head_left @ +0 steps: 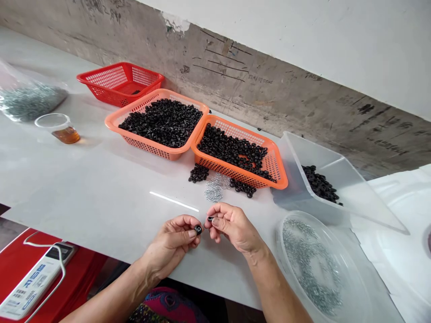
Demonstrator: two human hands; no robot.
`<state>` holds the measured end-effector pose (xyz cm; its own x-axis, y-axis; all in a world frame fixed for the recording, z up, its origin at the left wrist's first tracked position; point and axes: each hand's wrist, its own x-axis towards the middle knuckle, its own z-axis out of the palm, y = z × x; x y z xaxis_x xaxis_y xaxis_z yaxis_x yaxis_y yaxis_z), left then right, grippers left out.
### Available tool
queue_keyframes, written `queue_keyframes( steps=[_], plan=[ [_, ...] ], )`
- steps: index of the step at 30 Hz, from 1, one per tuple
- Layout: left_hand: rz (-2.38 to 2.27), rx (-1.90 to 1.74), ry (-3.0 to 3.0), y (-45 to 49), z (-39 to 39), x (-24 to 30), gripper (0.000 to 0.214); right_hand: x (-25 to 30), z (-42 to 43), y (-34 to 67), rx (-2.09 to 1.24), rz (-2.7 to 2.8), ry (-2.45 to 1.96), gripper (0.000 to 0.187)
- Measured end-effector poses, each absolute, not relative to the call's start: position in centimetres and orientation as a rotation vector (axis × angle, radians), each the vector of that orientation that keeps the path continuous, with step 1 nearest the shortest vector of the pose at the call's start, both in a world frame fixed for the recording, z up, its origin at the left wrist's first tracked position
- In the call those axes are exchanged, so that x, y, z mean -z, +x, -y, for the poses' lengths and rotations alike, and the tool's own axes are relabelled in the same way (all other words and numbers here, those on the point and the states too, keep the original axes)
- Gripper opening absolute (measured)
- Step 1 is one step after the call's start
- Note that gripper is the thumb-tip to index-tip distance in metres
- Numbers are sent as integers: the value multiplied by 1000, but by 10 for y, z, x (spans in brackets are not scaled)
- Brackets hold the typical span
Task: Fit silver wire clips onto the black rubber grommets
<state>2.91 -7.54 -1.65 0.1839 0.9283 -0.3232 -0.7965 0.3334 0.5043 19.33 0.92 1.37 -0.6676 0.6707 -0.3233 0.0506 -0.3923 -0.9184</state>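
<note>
My left hand [171, 242] pinches a small black rubber grommet [198, 229] between thumb and fingertips, its hole facing me. My right hand [234, 226] holds a second small black piece [210, 219] at its fingertips, mostly hidden by the fingers. The two hands almost meet above the white table's front edge. Just beyond them lie loose black grommets [198, 172] and a small heap of fine silver metal rings [213, 189]. A round clear plastic tub [281, 251] of silver rings sits close to my right forearm.
Two orange plastic baskets [168, 155] [235, 122] heaped with black grommets stand beyond my hands, beside a clear bin [336, 157] holding more. Further left are a red basket [121, 83], a bag of silver parts [30, 101], an amber-filled cup [57, 128] and a power strip [33, 282].
</note>
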Motion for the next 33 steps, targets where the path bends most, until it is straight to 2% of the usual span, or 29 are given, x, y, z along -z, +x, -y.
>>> queue_keyframes(
  steps=[15, 23, 33],
  plan=[
    [-645, -1210, 291, 29, 77, 17, 12, -16, -5, 191, -2070, 1520, -1017, 13],
    [-699, -1207, 289, 29, 75, 18, 15, -21, 2, 190, -1933, 1710, -1165, 20],
    [-768, -1207, 290, 31, 76, 16, 17, -28, 8, 186, -1707, 1891, -1267, 21]
  ],
)
